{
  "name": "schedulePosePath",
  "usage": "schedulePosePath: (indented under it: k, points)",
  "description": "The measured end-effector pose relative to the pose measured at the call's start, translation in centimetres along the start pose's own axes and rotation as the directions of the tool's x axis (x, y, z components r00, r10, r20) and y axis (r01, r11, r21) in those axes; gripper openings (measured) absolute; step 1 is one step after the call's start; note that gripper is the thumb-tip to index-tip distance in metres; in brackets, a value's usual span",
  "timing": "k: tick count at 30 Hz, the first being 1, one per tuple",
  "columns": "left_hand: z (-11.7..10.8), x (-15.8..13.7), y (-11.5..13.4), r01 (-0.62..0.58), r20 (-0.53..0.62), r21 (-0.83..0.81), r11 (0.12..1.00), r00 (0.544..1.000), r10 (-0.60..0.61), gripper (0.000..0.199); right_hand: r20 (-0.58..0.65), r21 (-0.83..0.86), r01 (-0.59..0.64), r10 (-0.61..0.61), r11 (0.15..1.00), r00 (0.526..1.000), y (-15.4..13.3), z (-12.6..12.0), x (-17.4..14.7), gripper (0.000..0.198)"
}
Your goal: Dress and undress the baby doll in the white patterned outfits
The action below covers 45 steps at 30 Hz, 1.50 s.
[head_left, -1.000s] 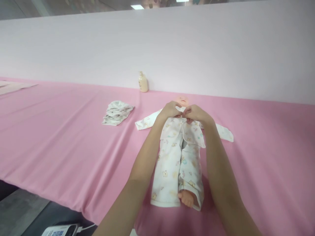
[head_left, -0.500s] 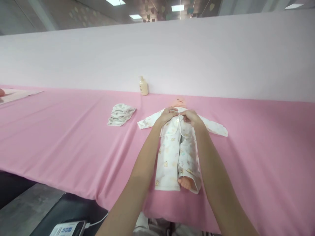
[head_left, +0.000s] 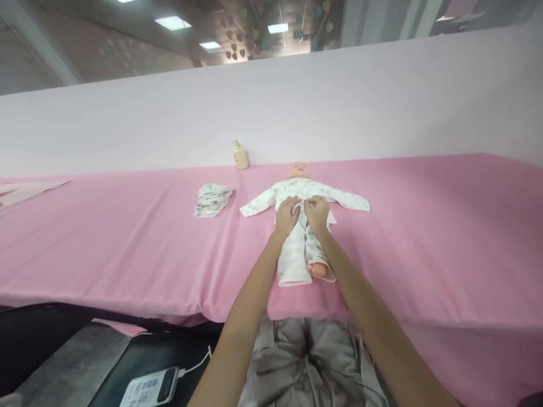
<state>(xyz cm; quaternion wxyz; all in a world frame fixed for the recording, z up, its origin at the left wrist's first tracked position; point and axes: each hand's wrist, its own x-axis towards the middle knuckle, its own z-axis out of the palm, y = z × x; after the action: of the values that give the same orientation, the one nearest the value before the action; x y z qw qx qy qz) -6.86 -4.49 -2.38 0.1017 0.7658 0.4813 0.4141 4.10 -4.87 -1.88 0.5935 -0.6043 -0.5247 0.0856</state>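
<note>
A baby doll (head_left: 298, 170) lies on its back on a pink cloth, its head toward the wall. It wears a white printed baby jacket (head_left: 299, 186), sleeves spread to both sides, and matching baby pants (head_left: 292, 263). One bare foot (head_left: 318, 269) shows at the right pant leg's opening; the left leg's end shows no foot. My left hand (head_left: 287, 216) is closed at the jacket's front, around waist height. Beside it, my right hand (head_left: 317, 212) pinches the front edge of the same jacket. The fingertips nearly meet and hide the fastening between them.
Left of the doll sits a folded white cloth stack (head_left: 213, 200). A cream pump bottle (head_left: 240, 155) stands against the white wall (head_left: 271, 107). At the far left lies a pale sheet (head_left: 25, 192). Below the table edge, a device with a cable (head_left: 150, 389) rests on a black seat.
Both my hands have moved down the jacket front, from near the collar to about the waist. The jacket's upper front now shows uncovered. The camera view has shifted and sits farther back.
</note>
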Motion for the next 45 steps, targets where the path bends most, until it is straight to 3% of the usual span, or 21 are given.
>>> schedulePosePath:
  k: [10, 17, 25, 32, 39, 45]
  points:
    - [-0.4, 0.3, 0.7, -0.052, 0.020, 0.067, 0.996, 0.999, 0.051, 0.024, 0.063, 0.030, 0.105, -0.106, 0.994, 0.992, 0.5, -0.3, -0.2, 0.013]
    - [-0.2, 1.0, 1.6, 0.028, -0.013, 0.208, 0.978, 1.000, -0.026, 0.022, 0.083, -0.073, 0.141, -0.135, 0.987, 0.987, 0.5, -0.1, -0.4, 0.013]
    - [0.2, 0.7, 0.5, 0.042, -0.103, -0.150, 0.988, 0.993, -0.058, 0.017, 0.193, -0.084, 0.085, -0.067, 0.993, 0.979, 0.4, -0.5, -0.4, 0.023]
    - [0.6, 0.9, 0.6, 0.042, -0.167, -0.176, 0.984, 0.983, -0.071, 0.014, 0.158, 0.026, -0.044, 0.039, 0.999, 0.987, 0.1, -0.6, -0.1, 0.025]
    - [0.8, 1.0, 0.2, 0.046, -0.188, -0.187, 0.981, 0.979, -0.082, 0.017, 0.151, 0.119, -0.024, 0.006, 0.993, 0.989, 0.1, -0.7, -0.3, 0.020]
    - [0.7, 1.0, 0.4, 0.100, -0.165, -0.217, 0.971, 0.977, -0.138, 0.023, 0.268, -0.032, 0.003, 0.006, 0.999, 0.963, -0.4, -0.9, -0.5, 0.020]
